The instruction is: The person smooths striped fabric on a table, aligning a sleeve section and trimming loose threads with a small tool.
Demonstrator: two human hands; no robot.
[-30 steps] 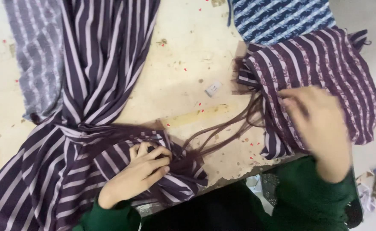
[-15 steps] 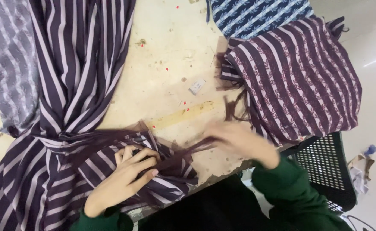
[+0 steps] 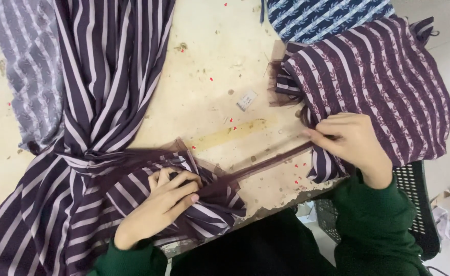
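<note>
My left hand (image 3: pixel 161 204) presses down on a bunched fold of dark purple cloth with pale stripes (image 3: pixel 102 102) at the table's near edge. A thin dark strip of sheer fabric (image 3: pixel 271 161) runs taut from under that hand to my right hand (image 3: pixel 353 140), which pinches its far end. The right hand rests on the near edge of a folded pile of purple striped leaf-print fabric (image 3: pixel 378 82). Both sleeves are dark green.
The worn beige table (image 3: pixel 220 76) is dotted with red specks and carries a small white tag (image 3: pixel 246 99). Grey-lilac patterned cloth (image 3: pixel 28 76) lies far left; blue leaf-print cloth (image 3: pixel 327 15) at the top. A black mesh chair (image 3: pixel 414 204) stands right.
My right hand came off the folded pile, reached to the strip near the left hand, then drew its end rightwards until taut. The left hand stayed on the bunched cloth.
</note>
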